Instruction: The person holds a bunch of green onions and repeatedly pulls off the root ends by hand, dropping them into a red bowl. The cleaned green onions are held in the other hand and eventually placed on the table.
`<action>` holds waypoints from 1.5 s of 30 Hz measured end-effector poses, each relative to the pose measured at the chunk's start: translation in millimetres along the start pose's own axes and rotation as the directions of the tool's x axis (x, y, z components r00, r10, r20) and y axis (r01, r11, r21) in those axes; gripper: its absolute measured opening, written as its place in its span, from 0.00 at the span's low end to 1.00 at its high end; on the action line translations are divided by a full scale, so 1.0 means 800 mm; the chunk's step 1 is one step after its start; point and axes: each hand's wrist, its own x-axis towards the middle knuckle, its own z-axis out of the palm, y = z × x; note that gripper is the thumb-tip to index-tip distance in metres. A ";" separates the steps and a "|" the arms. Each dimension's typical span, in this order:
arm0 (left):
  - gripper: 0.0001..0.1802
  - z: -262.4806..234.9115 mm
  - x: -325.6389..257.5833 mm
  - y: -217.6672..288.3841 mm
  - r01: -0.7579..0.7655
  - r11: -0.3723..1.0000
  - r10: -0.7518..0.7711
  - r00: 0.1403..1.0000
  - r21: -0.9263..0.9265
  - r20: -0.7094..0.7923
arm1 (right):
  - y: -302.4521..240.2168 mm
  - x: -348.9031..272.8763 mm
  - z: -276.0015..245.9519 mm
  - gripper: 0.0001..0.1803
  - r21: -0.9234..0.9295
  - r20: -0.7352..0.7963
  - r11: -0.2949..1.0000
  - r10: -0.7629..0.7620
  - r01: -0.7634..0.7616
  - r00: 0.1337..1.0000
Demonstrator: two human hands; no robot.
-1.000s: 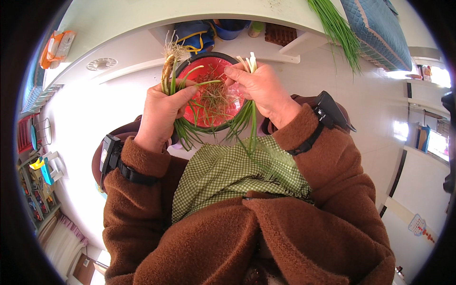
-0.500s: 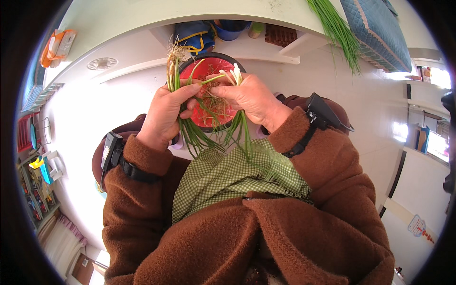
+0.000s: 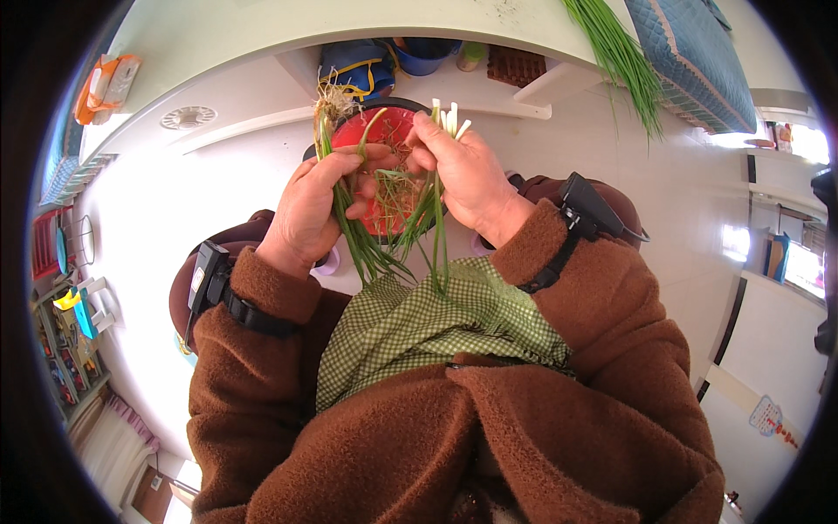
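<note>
This looks like a home: a pale curtain (image 3: 116,441) with purplish trim hangs beyond open shelving (image 3: 65,362) crowded with small items. A blue quilted cover (image 3: 690,61) sits at the right end of the table (image 3: 262,24), an orange-and-white packet (image 3: 106,89) at its left, above a light tiled floor (image 3: 659,227).

Wears fuzzy brn coat (image 3: 349,445), grn/wht chkd apron (image 3: 428,336), blk straps (image 3: 259,317) w/ blk boxes (image 3: 587,203) nr both cuffs (image 3: 529,242)
</note>
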 end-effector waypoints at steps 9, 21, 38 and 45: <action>0.16 -0.002 0.001 -0.009 0.058 0.995 -0.059 0.998 0.076 0.021 | -0.016 -0.015 0.013 0.07 -0.073 0.153 0.997 0.025 -0.014 0.988; 0.11 -0.005 0.001 -0.013 -0.038 0.996 0.032 0.997 0.083 0.072 | -0.011 -0.011 0.005 0.07 -0.211 0.118 0.975 -0.040 0.065 0.992; 0.10 -0.001 0.004 -0.018 -0.197 0.931 0.194 0.980 0.308 0.038 | -0.011 -0.011 0.003 0.09 -0.155 0.142 0.982 -0.085 0.107 0.986; 0.09 0.000 0.000 -0.011 -0.159 0.940 0.164 0.986 0.300 0.009 | -0.012 -0.010 0.003 0.14 -0.124 0.148 0.989 -0.057 0.076 0.987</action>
